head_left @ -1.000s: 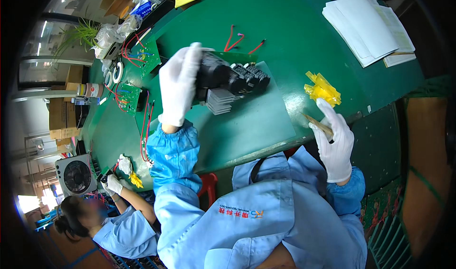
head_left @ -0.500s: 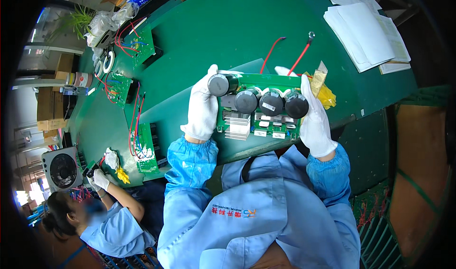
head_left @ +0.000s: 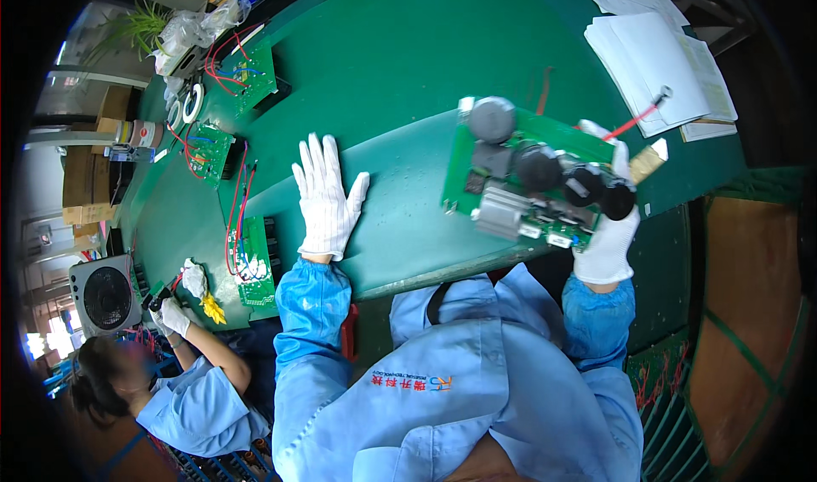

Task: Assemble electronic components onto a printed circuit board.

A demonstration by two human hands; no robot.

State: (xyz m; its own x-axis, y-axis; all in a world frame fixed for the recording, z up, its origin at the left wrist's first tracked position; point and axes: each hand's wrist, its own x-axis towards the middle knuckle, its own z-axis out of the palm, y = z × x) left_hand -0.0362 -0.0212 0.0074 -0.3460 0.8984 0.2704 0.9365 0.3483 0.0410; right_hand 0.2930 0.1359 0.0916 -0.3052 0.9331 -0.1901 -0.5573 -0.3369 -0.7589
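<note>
the right hand [head_left: 614,242] grips the circuit board [head_left: 538,169] by its right end, length slanting leftward; the left hand [head_left: 328,199], spread empty, is farther.

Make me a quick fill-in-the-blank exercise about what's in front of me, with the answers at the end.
The right hand holds the circuit board; the left hand, spread open, holds ____. The wires jutting past the held board's far edge are ____ in colour. The tabletop is ____ in colour. The paper stack lies toward the picture's upper ____ corner.

Missing words: nothing; red; green; right.
</note>
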